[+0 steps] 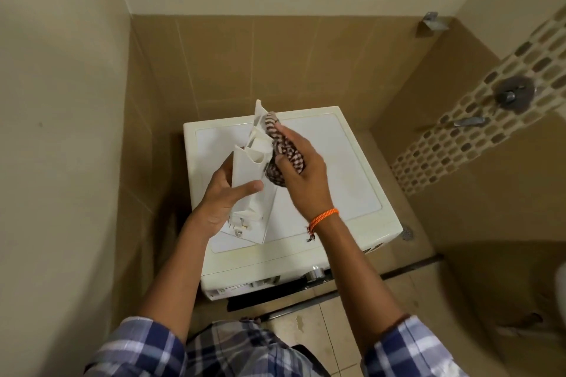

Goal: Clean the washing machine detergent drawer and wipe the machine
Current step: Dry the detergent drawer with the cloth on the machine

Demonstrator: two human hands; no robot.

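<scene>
Nearest the camera are two plaid sleeves (147, 346), with bare forearms reaching out over the washing machine (352, 162). The left hand (222, 199) has its grip closed round the white detergent drawer (255, 174), thumb across its side, holding it tilted on end above the machine's top surface, its lower end close to the lid. The right hand (301, 162), with an orange cord bracelet (324, 217) at the wrist, clutches a bunched patterned cloth (280, 147) and presses it into the drawer's open compartments. Beyond, brown tiled walls (275, 64) enclose the corner, with a tap (514, 95) on the right wall.
</scene>
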